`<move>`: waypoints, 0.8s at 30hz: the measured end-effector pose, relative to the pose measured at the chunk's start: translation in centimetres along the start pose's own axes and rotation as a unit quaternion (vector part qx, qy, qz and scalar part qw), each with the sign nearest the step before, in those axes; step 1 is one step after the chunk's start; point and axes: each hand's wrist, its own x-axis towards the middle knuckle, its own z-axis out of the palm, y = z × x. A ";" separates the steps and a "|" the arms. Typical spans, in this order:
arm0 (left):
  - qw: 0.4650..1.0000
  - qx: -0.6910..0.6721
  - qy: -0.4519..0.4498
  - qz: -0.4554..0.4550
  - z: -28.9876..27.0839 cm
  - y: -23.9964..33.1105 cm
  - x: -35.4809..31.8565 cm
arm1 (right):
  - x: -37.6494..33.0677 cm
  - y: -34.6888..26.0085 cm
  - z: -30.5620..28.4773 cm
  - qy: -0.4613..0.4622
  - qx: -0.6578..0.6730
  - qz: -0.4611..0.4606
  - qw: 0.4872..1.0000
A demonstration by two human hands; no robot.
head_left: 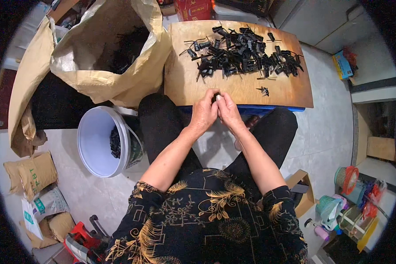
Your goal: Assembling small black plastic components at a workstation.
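My left hand [202,113] and my right hand [229,112] meet at the near edge of a wooden board [185,88]. Both are closed, fingertips together, around a small black plastic part [216,97]; the fingers cover most of it. Beyond them a heap of black plastic parts [244,53] with thin prongs spreads over the board. One small cluster of the same black parts [263,91] lies apart, to the right of my hands.
At the left stands a large open paper sack [105,83] with dark pieces inside. A white bucket [90,145] below it holds some black parts [115,143]. Brown bags [35,174] lie at far left, an open cardboard box [304,204] and baskets [330,209] at lower right.
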 end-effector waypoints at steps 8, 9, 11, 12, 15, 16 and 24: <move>0.845 -0.493 -0.034 -0.202 -4.0 0.7 0.3 | -2.4 -1.1 -0.9 -0.016 0.041 -0.029 0.999; 0.825 -0.520 -0.044 -0.215 -4.0 0.7 0.3 | -2.5 -1.3 -1.1 -0.019 0.059 -0.039 0.997; 0.804 -0.545 -0.054 -0.230 -4.0 0.4 0.0 | -2.9 -1.8 -1.0 -0.022 0.077 -0.048 0.996; 0.797 -0.552 -0.056 -0.237 -4.0 0.2 -0.1 | -3.0 -2.1 -1.0 -0.025 0.091 -0.054 0.994; 0.789 -0.560 -0.073 -0.243 -3.8 0.0 -0.2 | -3.2 -2.0 -1.1 -0.027 0.113 -0.059 0.991; 0.788 -0.559 -0.085 -0.242 -3.8 0.2 -0.2 | -3.1 -2.0 -1.1 -0.028 0.124 -0.055 0.990; 0.822 -0.503 -0.145 -0.224 -3.6 0.8 -0.6 | -3.0 -2.0 -1.9 -0.077 0.207 -0.003 0.975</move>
